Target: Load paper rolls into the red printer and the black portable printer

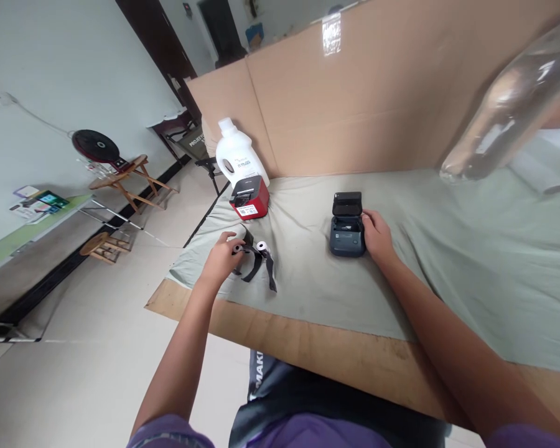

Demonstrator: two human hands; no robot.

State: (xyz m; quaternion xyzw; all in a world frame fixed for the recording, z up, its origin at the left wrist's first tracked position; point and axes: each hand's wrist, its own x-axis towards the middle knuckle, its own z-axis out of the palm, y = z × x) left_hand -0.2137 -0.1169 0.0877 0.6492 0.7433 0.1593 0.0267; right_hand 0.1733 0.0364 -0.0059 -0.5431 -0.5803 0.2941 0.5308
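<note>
A small dark-blue portable label printer [348,239] sits on the cloth with its lid flipped up. My right hand [377,235] grips its right side, the fingers partly hidden behind the case. To the left, my left hand [223,256] curls its fingers around a roll of black paper or ribbon [245,235] with a white core. Beside it stands a second black roll [262,247], its loose tail hanging down toward the table edge. Farther back is a red and black box-shaped printer [251,198] with a white label on its front.
A white jug [239,152] stands behind the red printer. A tall cardboard sheet [345,112] walls off the back. At the right lie a clear plastic bottle-like cylinder [499,112] and a white roll [539,168]. The pale green cloth [303,280] is wrinkled over the wooden table [308,330].
</note>
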